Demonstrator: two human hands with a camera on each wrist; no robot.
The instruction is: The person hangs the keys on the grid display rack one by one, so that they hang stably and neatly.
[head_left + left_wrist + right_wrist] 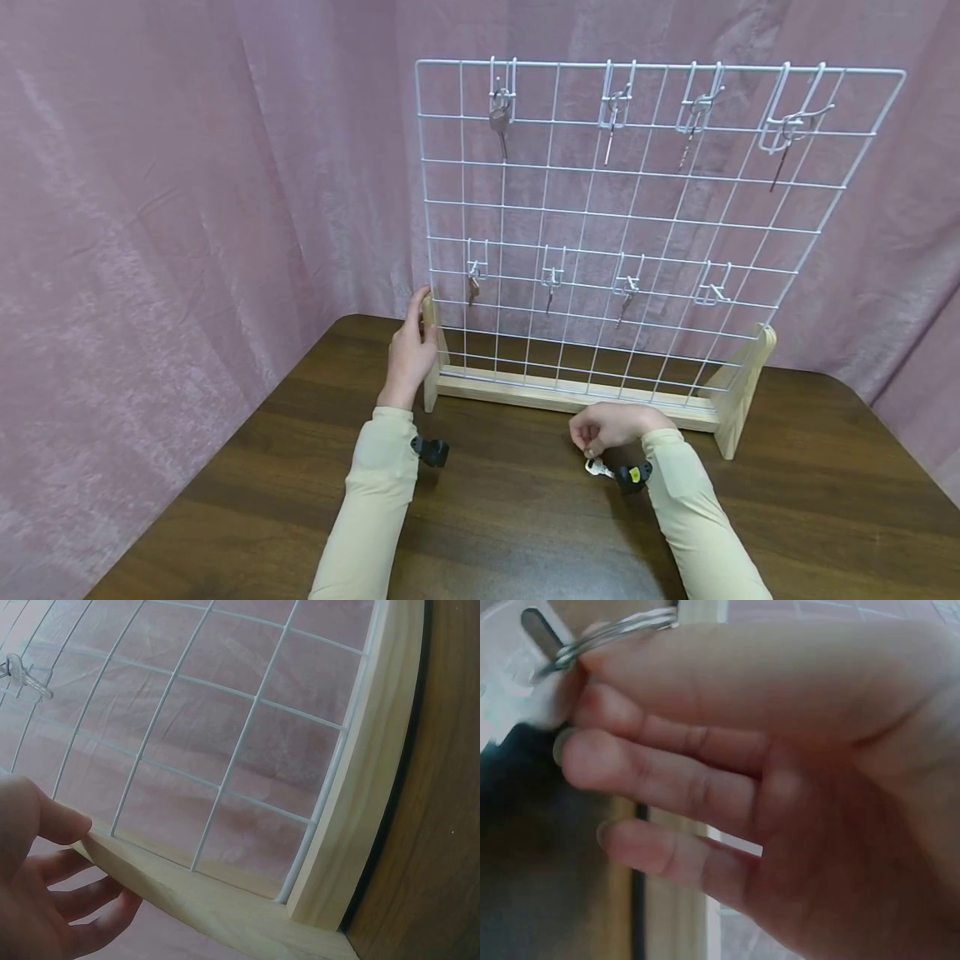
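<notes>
My left hand [411,354] grips the wooden side support [431,392] of a white wire grid rack [555,63]. In the left wrist view its thumb lies on one face of the wood and the fingers curl round the other. Low over the table, in front of the rack's base, my right hand [611,425] pinches a silver key [598,468] by its ring. The right wrist view shows the key ring [619,630] at the thumb tip, with the key's head [525,667] hanging blurred beside it and the other fingers loosely bent.
Several keys hang from white hooks along the rack's upper row, such as the leftmost key [499,118]. Keys also hang in the lower row, where the rightmost hook [711,293] carries none. The rack stands on a brown wooden table [510,517] before a pink curtain [150,208].
</notes>
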